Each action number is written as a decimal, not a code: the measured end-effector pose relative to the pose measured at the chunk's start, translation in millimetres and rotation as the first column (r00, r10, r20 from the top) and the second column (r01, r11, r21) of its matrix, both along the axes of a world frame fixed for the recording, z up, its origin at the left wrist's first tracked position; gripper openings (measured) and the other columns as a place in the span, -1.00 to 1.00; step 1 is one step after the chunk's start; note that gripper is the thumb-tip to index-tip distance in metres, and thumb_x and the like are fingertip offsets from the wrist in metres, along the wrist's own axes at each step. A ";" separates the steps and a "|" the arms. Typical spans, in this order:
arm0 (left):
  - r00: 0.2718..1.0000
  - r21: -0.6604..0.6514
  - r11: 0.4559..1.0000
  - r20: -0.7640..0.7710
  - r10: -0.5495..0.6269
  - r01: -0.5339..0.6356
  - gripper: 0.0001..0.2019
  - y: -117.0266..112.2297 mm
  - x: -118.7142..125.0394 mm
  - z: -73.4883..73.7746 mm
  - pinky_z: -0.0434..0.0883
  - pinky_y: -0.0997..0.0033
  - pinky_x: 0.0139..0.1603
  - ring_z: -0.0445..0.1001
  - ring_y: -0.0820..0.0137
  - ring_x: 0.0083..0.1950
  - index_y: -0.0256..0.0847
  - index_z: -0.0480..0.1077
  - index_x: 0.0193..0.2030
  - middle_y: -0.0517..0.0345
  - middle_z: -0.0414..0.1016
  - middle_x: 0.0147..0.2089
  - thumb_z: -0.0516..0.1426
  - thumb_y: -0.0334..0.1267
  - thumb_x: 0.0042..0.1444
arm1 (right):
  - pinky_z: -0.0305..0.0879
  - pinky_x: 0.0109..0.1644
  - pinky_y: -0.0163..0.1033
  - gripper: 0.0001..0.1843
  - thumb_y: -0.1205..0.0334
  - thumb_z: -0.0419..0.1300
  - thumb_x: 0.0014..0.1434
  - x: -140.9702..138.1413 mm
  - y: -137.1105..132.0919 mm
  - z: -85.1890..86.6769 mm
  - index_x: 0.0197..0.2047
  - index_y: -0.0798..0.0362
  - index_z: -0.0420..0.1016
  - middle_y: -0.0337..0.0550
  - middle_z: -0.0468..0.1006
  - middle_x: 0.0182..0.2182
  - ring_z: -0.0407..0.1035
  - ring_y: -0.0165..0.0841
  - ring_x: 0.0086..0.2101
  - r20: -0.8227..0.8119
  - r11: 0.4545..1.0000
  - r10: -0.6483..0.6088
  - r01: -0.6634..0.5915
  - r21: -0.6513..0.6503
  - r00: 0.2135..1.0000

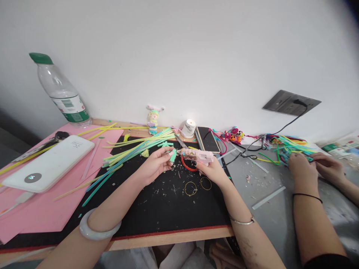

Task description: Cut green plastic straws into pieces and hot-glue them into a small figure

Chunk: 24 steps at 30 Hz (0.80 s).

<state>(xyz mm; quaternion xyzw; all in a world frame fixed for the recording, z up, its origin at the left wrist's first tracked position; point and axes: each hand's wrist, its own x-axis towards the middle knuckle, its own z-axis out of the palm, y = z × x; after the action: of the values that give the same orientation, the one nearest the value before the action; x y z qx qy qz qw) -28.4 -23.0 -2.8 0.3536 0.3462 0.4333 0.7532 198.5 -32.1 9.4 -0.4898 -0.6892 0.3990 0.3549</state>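
My left hand is closed in a pinch on a small mint-green fuzzy piece above the black mat. My right hand is wrapped round a pink glue gun, whose nozzle points left at the green piece. Both hands hover just over a red ring lying on the mat. Two thin gold rings rest a little nearer to me.
A heap of green, yellow and blue fuzzy sticks lies left of my hands. A white power bank sits on pink paper, a water bottle behind it. A candle, a phone and another person's hands are to the right.
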 end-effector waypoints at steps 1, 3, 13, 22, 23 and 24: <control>1.000 0.000 1.000 -0.002 -0.004 0.004 -0.72 0.0 -0.1 0.0 0.34 0.51 -0.34 0.34 0.55 -0.41 -0.15 0.36 -0.10 0.22 0.31 -0.39 0.21 -0.25 0.01 | 0.27 -0.46 -0.30 -0.56 0.10 0.18 0.07 0.0 0.1 0.2 -0.01 0.12 0.43 -0.24 0.42 -0.59 0.31 -0.38 -0.52 -0.003 1.000 0.001 -0.001 0.000 1.000; 1.000 0.001 1.000 -0.005 -0.008 0.008 -0.72 -0.2 0.0 0.0 0.34 0.51 -0.34 0.34 0.55 -0.41 -0.15 0.37 -0.10 0.22 0.31 -0.39 0.20 -0.25 0.01 | 0.26 -0.46 -0.30 -0.57 0.11 0.18 0.07 -0.1 0.0 0.6 0.00 0.12 0.43 -0.24 0.41 -0.60 0.30 -0.38 -0.53 -0.006 1.000 0.001 -0.001 -0.002 1.000; 1.000 -0.029 0.999 -0.004 0.021 -0.021 -0.72 0.9 0.9 0.2 0.34 0.52 -0.35 0.34 0.56 -0.43 -0.17 0.36 -0.10 0.21 0.33 -0.39 0.21 -0.28 0.01 | 0.27 -0.46 -0.32 -0.56 0.11 0.18 0.07 -2.2 -1.9 3.5 0.01 0.10 0.43 -0.17 0.48 -0.49 0.33 -0.37 -0.48 -0.014 0.998 0.056 -0.056 -0.029 0.998; 0.999 -0.044 0.998 -0.005 0.042 -0.042 -0.74 1.6 1.4 1.5 0.34 0.54 -0.35 0.34 0.58 -0.43 -0.20 0.36 -0.11 0.19 0.34 -0.37 0.20 -0.30 0.02 | 0.29 -0.39 -0.34 -0.54 0.12 0.17 0.09 -4.4 -3.4 7.7 0.05 0.10 0.41 -0.13 0.51 -0.37 0.35 -0.39 -0.41 -0.021 0.990 0.132 -0.133 -0.054 0.991; 0.999 -0.046 0.998 -0.007 0.044 -0.044 -0.74 1.7 1.4 1.7 0.35 0.54 -0.35 0.34 0.58 -0.43 -0.20 0.36 -0.11 0.19 0.34 -0.37 0.20 -0.30 0.02 | 0.29 -0.38 -0.33 -0.54 0.12 0.17 0.09 -3.9 -3.3 7.0 0.05 0.11 0.41 -0.13 0.51 -0.39 0.35 -0.38 -0.41 -0.019 0.989 0.134 -0.135 -0.056 0.991; 0.999 -0.048 0.998 -0.008 0.045 -0.045 -0.74 1.8 1.4 1.8 0.35 0.54 -0.35 0.34 0.58 -0.43 -0.20 0.36 -0.11 0.19 0.34 -0.37 0.20 -0.30 0.02 | 0.30 -0.37 -0.32 -0.54 0.12 0.18 0.09 -3.3 -3.2 6.1 0.04 0.11 0.41 -0.13 0.51 -0.40 0.36 -0.37 -0.40 -0.018 0.989 0.135 -0.135 -0.056 0.991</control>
<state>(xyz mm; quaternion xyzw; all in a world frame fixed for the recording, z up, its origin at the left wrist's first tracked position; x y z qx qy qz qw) -26.9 -21.3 -1.0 0.3288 0.3670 0.4404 0.7505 195.1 -35.3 15.5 -0.4491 -0.7064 0.4452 0.3178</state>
